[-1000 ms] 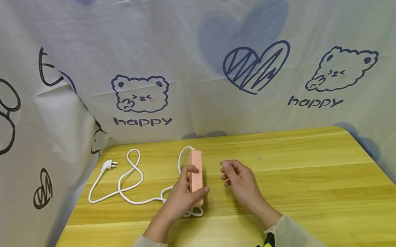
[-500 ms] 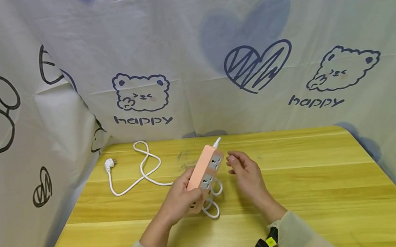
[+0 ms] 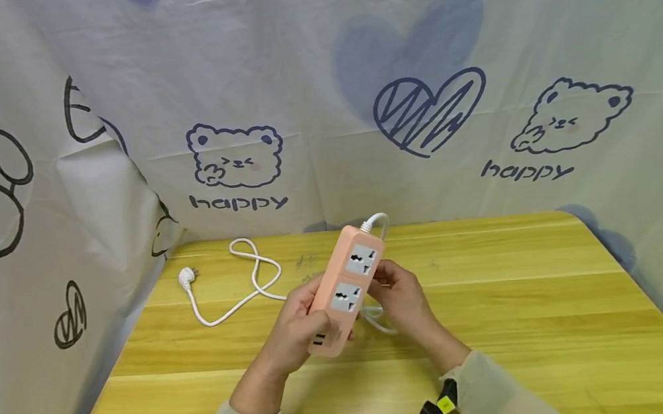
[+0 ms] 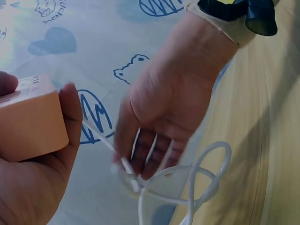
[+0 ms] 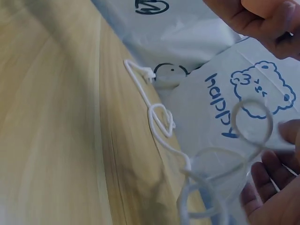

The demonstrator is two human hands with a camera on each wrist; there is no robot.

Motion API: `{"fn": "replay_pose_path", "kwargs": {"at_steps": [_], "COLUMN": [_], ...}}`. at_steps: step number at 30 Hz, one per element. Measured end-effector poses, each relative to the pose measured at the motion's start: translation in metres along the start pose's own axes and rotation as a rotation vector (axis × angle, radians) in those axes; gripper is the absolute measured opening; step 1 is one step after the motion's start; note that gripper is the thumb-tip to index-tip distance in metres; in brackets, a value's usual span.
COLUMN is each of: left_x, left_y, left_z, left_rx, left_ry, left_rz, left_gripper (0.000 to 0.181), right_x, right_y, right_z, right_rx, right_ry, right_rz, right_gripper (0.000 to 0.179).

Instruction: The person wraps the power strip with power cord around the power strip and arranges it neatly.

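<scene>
A pink power strip [image 3: 347, 283] is tilted in my left hand [image 3: 292, 334], its sockets turned up and towards me. The thumb lies over the slotted lower end and the fingers wrap underneath. My right hand [image 3: 403, 297] is just right of the strip, fingertips partly hidden behind it. White cord [image 4: 199, 171] hangs in loops right at those fingers in the left wrist view. In the right wrist view, the thumb and fingers of the right hand [image 5: 276, 201] are spread apart beside the blurred loops.
The cord's far part lies on the wooden table [image 3: 528, 321] at the left, crossing itself once and ending in a white plug [image 3: 186, 277]. A printed cloth [image 3: 321, 101] hangs behind the table and along its left side.
My left hand has lifted the power strip, turned it sockets up and tilted it rightward. The plug and cord shifted right on the table. My right hand has come close to the strip and cord.
</scene>
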State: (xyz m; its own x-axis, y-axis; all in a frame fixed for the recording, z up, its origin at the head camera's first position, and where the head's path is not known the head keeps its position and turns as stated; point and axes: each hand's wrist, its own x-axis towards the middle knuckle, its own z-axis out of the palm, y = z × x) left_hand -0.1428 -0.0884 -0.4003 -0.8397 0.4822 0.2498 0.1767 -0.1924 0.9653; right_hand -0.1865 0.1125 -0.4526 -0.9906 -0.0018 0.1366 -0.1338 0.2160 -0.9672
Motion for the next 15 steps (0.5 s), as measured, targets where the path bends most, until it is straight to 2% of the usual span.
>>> {"fn": "replay_pose_path", "kwargs": {"at_steps": [3,5,9,12,13,15], "left_x": [0.000,0.000,-0.001,-0.002,-0.003,-0.004], "left_y": [0.001,0.003,0.006,0.008,0.008,0.009], "left_z": [0.000,-0.001,-0.003,-0.006,-0.008,-0.011], "left_rx": [-0.046,-0.071,-0.132,-0.190,-0.209,-0.255], "left_ry": [-0.017,-0.021,0.001,0.021,0.027,0.046], "left_rz": [0.055,0.090,0.133,0.167,0.188,0.237], "left_gripper": [0.068,0.064,0.060,0.060,0.061,0.064], "right_x": [-0.001,-0.001,-0.002,-0.005,-0.007,-0.009], "right_y": [0.001,0.003,0.010,0.013,0.014,0.016], "right_z": [0.003,0.005,0.004,0.001,-0.001,-0.008], "right_rx": [-0.007,0.029,0.100,0.070,0.051,-0.008], "right_ry": [-0.022,-0.052,-0.229,-0.326,-0.335,-0.300], "right_rz": [0.060,0.090,0.091,0.068,0.066,0.064], "right_gripper": [0.010,0.009,0.023,0.029,0.029,0.028]}}
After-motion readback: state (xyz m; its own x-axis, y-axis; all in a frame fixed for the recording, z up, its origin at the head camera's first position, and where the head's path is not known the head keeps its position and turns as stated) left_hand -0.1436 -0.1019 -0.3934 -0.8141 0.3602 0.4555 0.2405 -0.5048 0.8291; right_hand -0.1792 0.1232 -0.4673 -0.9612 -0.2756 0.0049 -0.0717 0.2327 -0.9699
